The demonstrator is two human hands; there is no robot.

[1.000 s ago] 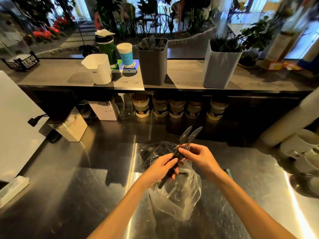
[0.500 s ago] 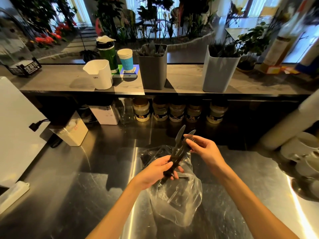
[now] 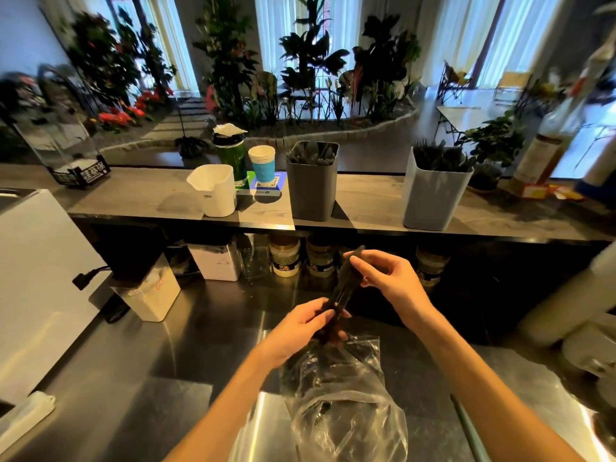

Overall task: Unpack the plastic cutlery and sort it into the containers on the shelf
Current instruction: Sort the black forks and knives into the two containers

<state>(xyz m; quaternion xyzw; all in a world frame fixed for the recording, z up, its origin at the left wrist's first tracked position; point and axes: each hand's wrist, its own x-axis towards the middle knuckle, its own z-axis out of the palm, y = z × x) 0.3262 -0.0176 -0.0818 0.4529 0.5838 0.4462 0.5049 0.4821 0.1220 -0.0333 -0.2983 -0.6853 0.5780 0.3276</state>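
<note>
A small bunch of dark plastic cutlery (image 3: pixel 345 288) is held upright above the steel counter. My left hand (image 3: pixel 300 328) grips its lower handles. My right hand (image 3: pixel 390 281) pinches the upper ends with thumb and fingers. Below them a clear plastic bag (image 3: pixel 346 405) lies crumpled on the counter with more dark pieces inside. On the shelf stand a dark grey container (image 3: pixel 312 185) and a light blue-grey container (image 3: pixel 433 191), both filled with dark cutlery.
A white jug-like container (image 3: pixel 213 190), a green bottle (image 3: pixel 230 158) and a blue-and-white cup (image 3: pixel 262 165) stand left on the shelf (image 3: pixel 150 198). Jars (image 3: pixel 285 258) line up under the shelf. A white box (image 3: pixel 150 295) and a white appliance (image 3: pixel 30 278) sit at left.
Both hands lifted the cutlery bunch up and away from the bag. My right hand slid up to its top ends. The view tilted up toward the shelf.
</note>
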